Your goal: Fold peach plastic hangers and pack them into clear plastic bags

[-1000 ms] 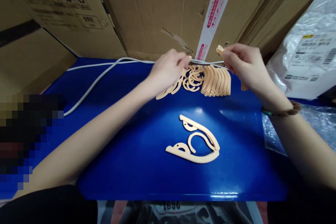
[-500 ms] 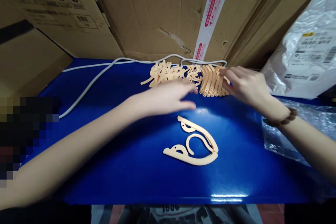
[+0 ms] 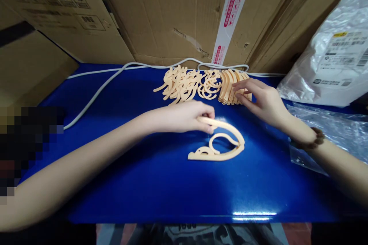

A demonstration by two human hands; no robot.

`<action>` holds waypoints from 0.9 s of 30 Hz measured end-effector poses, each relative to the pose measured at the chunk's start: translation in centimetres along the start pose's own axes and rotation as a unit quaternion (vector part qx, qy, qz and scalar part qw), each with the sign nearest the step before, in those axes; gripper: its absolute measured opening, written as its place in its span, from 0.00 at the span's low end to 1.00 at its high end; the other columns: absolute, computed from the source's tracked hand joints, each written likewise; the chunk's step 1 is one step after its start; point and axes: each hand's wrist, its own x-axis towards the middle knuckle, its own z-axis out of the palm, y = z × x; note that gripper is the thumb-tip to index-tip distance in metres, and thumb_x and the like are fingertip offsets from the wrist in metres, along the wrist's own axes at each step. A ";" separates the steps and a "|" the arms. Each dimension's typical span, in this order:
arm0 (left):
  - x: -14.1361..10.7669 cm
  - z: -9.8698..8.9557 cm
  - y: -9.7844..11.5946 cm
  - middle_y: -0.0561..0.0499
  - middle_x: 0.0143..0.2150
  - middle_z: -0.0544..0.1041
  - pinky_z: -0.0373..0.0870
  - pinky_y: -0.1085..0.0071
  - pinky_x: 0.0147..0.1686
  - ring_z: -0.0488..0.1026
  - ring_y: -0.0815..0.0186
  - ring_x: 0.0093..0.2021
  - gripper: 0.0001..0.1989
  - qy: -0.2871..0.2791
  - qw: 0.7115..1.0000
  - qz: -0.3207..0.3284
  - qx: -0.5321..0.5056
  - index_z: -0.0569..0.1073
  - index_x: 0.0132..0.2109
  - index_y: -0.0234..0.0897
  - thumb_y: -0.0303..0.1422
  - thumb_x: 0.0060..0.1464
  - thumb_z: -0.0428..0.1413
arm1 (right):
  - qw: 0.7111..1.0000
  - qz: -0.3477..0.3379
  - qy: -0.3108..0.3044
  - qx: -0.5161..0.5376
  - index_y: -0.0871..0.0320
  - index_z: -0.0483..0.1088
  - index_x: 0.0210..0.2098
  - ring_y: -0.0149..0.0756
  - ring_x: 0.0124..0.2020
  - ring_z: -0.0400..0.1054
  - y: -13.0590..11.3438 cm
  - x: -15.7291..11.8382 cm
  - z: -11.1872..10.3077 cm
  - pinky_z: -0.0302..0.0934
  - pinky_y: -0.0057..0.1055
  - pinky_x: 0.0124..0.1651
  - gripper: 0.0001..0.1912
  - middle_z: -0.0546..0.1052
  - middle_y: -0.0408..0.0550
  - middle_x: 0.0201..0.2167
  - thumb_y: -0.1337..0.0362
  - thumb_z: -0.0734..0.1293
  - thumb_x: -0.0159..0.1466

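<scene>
A folding hanger [image 3: 230, 154], peach-coloured with two curved arms and a hook between them, is over the blue table. My left hand [image 3: 198, 116] pinches the end of its upper arm. My right hand [image 3: 255, 95] has its fingers apart over the right end of a row of curved hanger arms [image 3: 227, 86]; whether the fingertips touch them I cannot tell. Left of that row lie several loose hooks [image 3: 209, 86] and a jumbled pile of hanger pieces [image 3: 182, 82].
Cardboard boxes [image 3: 172, 11] stand along the back of the blue table [image 3: 138, 191]. A white cable [image 3: 100, 91] runs in front of them. On the right are a white plastic parcel [image 3: 330, 69] and a clear plastic bag [image 3: 304, 153].
My left hand has come down and taken hold of the hanger's upper arm; the hanger has moved up and right. My right hand has shifted slightly, its fingers more spread.
</scene>
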 end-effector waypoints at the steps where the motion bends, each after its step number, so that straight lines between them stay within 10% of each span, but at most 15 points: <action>1: 0.2 -0.3 0.0 0.56 0.31 0.73 0.58 0.74 0.30 0.67 0.69 0.31 0.10 0.037 0.998 -0.001 -0.045 0.76 0.38 0.35 0.39 0.58 0.63 | 0.995 0.025 0.007 0.091 0.57 0.75 0.48 0.44 0.47 0.78 -1.2 0.2 -0.2 0.71 0.37 0.45 0.16 0.82 0.54 0.47 0.52 0.63 0.72; 4: 0.8 -1.4 0.1 0.55 0.30 0.73 0.57 0.74 0.26 0.65 0.72 0.27 0.11 0.130 0.977 0.001 -0.169 0.78 0.37 0.33 0.37 0.54 0.65 | 0.964 0.060 -0.055 0.252 0.54 0.76 0.48 0.39 0.36 0.77 -4.7 1.3 -0.8 0.68 0.33 0.35 0.20 0.83 0.48 0.39 0.45 0.68 0.68; 9: 1.3 -2.7 -0.2 0.55 0.26 0.70 0.53 0.74 0.23 0.60 0.74 0.23 0.11 0.266 0.935 -0.006 -0.234 0.78 0.34 0.34 0.38 0.58 0.64 | 0.961 0.088 0.013 0.261 0.56 0.77 0.38 0.36 0.31 0.71 -6.1 3.6 -2.0 0.62 0.33 0.33 0.20 0.80 0.46 0.32 0.44 0.70 0.66; 15: 0.9 -2.2 -0.7 0.56 0.23 0.65 0.56 0.72 0.30 0.62 0.71 0.26 0.19 0.368 0.923 0.099 -0.056 0.68 0.28 0.37 0.34 0.70 0.51 | 0.996 0.059 0.068 0.015 0.55 0.77 0.44 0.36 0.30 0.69 -4.9 4.5 -2.1 0.57 0.33 0.33 0.18 0.77 0.46 0.30 0.49 0.63 0.73; 20: 0.6 -1.2 -0.1 0.54 0.26 0.70 0.55 0.69 0.31 0.67 0.68 0.27 0.20 0.358 0.919 0.139 0.084 0.67 0.30 0.38 0.35 0.73 0.46 | 0.967 -0.044 0.025 -0.250 0.59 0.76 0.45 0.38 0.30 0.71 -5.9 3.8 -1.6 0.48 0.35 0.30 0.28 0.81 0.54 0.34 0.49 0.51 0.77; 27: 0.9 -0.2 -0.7 0.47 0.31 0.80 0.55 0.68 0.29 0.76 0.63 0.32 0.24 0.414 0.849 0.101 0.314 0.77 0.40 0.35 0.40 0.76 0.40 | 0.962 -0.028 -0.047 -0.267 0.59 0.74 0.44 0.39 0.25 0.66 -6.8 3.7 -1.4 0.44 0.37 0.29 0.25 0.77 0.54 0.28 0.56 0.49 0.77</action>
